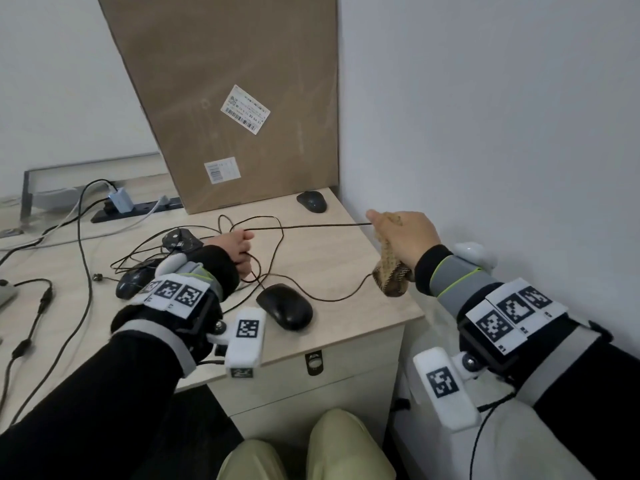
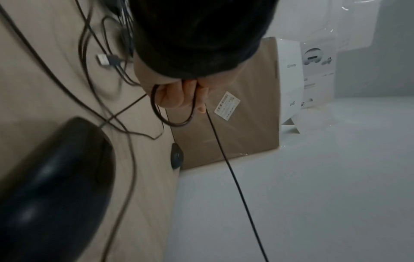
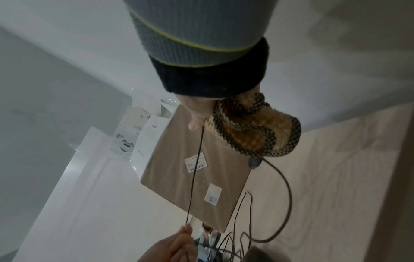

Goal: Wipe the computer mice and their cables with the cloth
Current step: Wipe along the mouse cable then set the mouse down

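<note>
**Cable held taut between two hands for wiping**

At far left of the desk [image 1: 311,261], a power strip [image 1: 138,209] and loose leads lie well apart from the work. Next, two dark mice sit by the left wrist: the upturned mouse [image 1: 181,239] and the left mouse [image 1: 130,282]. The left hand [image 1: 239,249] is curled round a loop of the cable [image 1: 311,225], its thumb and fingertips pinching the strand where it leaves the fist. From there the cable runs nearly level to the right, its long axis crosswise to the person, above the near mouse [image 1: 284,306]. A cardboard box [image 1: 235,98] leans behind, with the far mouse [image 1: 311,201] at its foot. The right hand [image 1: 405,233], beyond the desk's right edge, grips the cloth [image 1: 389,275], bunched round the cable; the strand emerges below the cloth and sags back toward the near mouse. The unwiped taut span lies leftward of the cloth, so the cloth hand is likely the one to travel while the left anchors.
</note>
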